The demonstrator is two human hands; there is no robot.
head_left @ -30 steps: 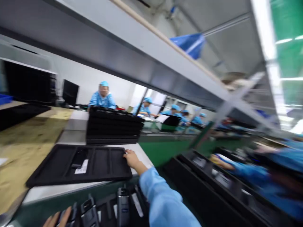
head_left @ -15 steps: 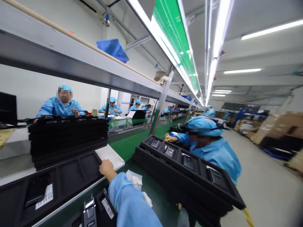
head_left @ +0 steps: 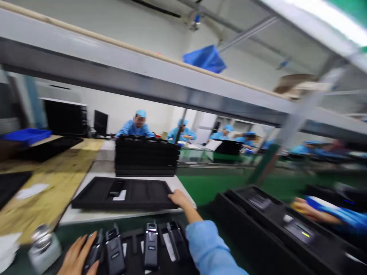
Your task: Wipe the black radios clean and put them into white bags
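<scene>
My right hand [head_left: 177,199] reaches forward in a light blue sleeve, and its fingers close on the near right corner of a flat black tray [head_left: 97,195]. That tray lies on a white board and holds one dark device with a white label [head_left: 117,191]. My left hand [head_left: 77,256] is at the bottom edge, fingers and thumb around the leftmost black handheld device [head_left: 93,253]. Several similar devices [head_left: 150,244] stand in a row in a black tray just in front of me.
A stack of black trays [head_left: 146,156] stands behind the flat tray. A co-worker's hand [head_left: 306,209] works over black trays of devices [head_left: 266,214] at right. Green belt [head_left: 206,185], blue bin [head_left: 27,135], a shiny round object [head_left: 43,246] at lower left, people seated opposite.
The view swung right along the line, then back left. My right hand stayed on the tray's corner. My left hand left the view and is back on the device.
</scene>
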